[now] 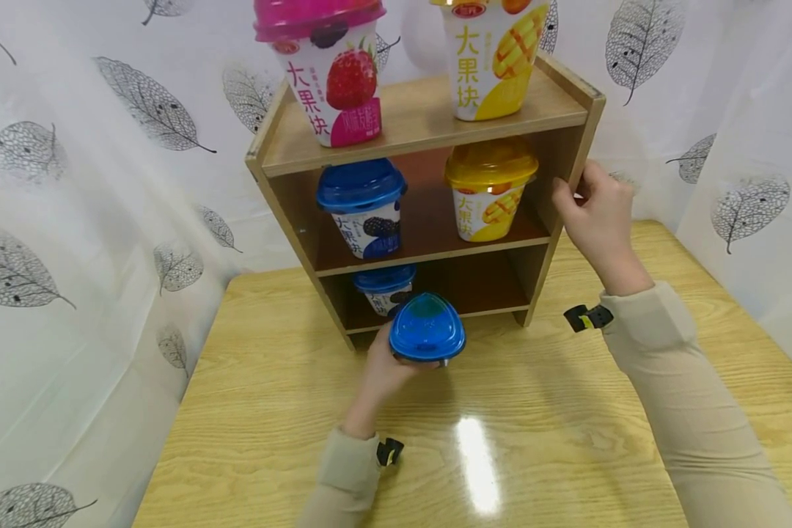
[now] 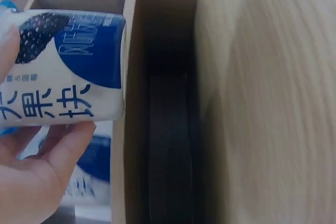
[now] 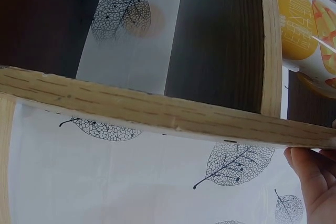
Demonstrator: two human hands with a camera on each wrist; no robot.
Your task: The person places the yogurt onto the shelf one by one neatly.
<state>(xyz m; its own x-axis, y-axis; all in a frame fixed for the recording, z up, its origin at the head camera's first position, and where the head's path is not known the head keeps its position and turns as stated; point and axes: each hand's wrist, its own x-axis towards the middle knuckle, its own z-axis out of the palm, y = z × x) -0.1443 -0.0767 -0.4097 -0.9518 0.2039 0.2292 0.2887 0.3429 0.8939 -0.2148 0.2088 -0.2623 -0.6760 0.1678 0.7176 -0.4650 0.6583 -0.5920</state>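
My left hand (image 1: pixel 386 367) grips a yogurt cup with a blue lid (image 1: pixel 427 328) in front of the bottom compartment of a small wooden shelf (image 1: pixel 422 270). In the left wrist view, that yogurt cup (image 2: pixel 68 69) shows a blackberry print, with the thumb and fingers of the left hand (image 2: pixel 39 177) around it. Another blue-lidded cup (image 1: pixel 386 287) stands on the bottom level, partly hidden behind the held one. My right hand (image 1: pixel 600 220) holds the shelf's right side panel; in the right wrist view, only part of the right hand (image 3: pixel 315 182) shows at the panel's edge.
On the middle level stand a blue-lidded cup (image 1: pixel 363 209) at left and a yellow-lidded cup (image 1: pixel 491 189) at right. A pink-lidded strawberry cup (image 1: pixel 330 81) and a mango cup (image 1: pixel 491 62) are on top. The shelf stands on a wooden table (image 1: pixel 270 425) before a leaf-patterned curtain (image 1: pixel 152 103).
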